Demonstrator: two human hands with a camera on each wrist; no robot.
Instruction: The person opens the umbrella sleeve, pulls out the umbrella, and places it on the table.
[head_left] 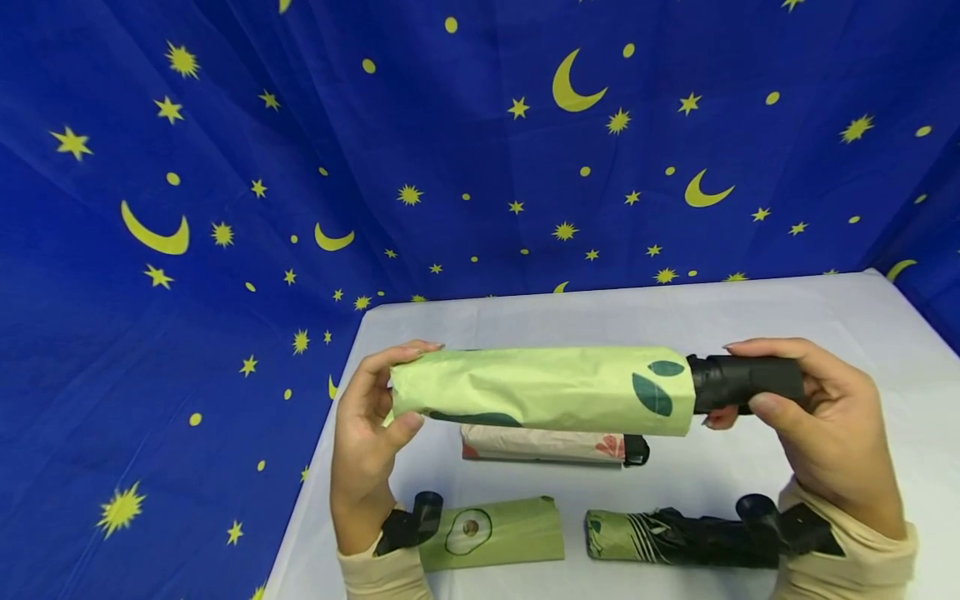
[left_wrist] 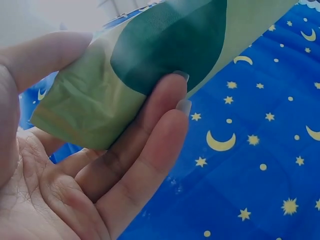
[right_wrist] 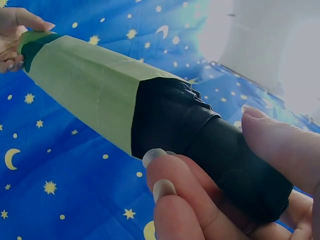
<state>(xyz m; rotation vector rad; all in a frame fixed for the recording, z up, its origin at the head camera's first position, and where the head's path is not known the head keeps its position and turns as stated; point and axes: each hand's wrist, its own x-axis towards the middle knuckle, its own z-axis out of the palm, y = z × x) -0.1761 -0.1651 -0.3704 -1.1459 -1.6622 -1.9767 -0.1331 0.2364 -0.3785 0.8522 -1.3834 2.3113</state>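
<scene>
Here in the lower middle, the left hand [head_left: 367, 442] grips one end of a light-green folded umbrella [head_left: 555, 387], the right hand [head_left: 843, 417] its black handle [head_left: 750, 382]! Just below, a pink-flowered umbrella [head_left: 540, 444]; bottom centre, an avocado-print bundle [head_left: 521, 537]; lower right, a black-and-green umbrella [head_left: 705, 540], all three on the white table [head_left: 525, 321].

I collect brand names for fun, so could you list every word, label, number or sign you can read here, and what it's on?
None: no words, brands or numbers can be read in any view.
Held umbrella: leaf shapes, no readable text.
Pale umbrella: red print, no readable text.
Avocado-print item: no readable text.
Dark bundle: marks at its green end too small to make out.
Backdrop: moons and stars, no lettering.
</scene>
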